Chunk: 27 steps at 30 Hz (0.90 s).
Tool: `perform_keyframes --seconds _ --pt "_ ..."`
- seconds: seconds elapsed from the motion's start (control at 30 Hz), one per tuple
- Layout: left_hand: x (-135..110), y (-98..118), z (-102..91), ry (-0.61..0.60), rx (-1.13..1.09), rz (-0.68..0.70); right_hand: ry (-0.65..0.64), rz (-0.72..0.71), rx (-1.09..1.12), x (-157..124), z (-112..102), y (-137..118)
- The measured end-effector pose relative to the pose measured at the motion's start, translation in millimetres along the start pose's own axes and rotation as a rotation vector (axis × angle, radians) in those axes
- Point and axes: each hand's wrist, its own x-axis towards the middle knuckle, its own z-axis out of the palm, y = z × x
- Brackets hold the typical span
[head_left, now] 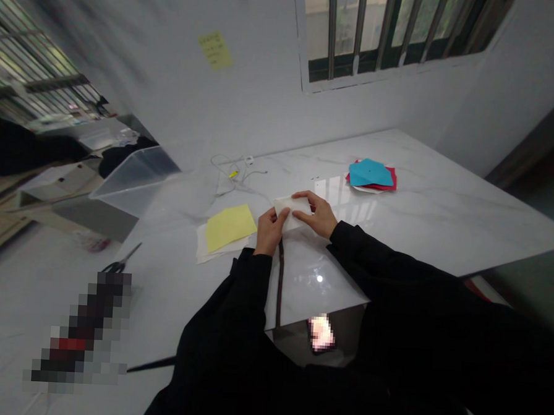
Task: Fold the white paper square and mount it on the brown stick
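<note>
Above the marbled white table, a small folded piece of white paper is held between both hands. My left hand pinches its near left part, thumb on top. On the right side, my right hand grips the same paper between thumb and fingers. Part of the paper is hidden behind the fingers. Beside my left hand lies a yellow sheet on top of white paper. Farther right sits a pile of folded or cut paper, a blue piece on top and red paper beneath.
A white cable lies near the wall. Scissors rest at the left, by a blurred-out dark item. A clear plastic box stands at the back left. A phone with a lit screen lies below the table edge.
</note>
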Motion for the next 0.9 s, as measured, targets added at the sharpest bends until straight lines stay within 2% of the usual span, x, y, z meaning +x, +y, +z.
perform_keyframes --seconds 0.2,0.6,0.9 --pt "-1.3 6.0 -1.5 0.010 0.036 0.043 0.013 0.001 0.001 0.8 -0.6 -1.0" --pt "1.2 0.9 -2.9 0.014 -0.014 0.047 0.001 -0.014 0.020 2.9 -1.5 3.5" --pt "-3.3 7.6 -1.1 0.035 0.003 0.038 0.005 -0.008 0.046 3.9 -1.1 5.8"
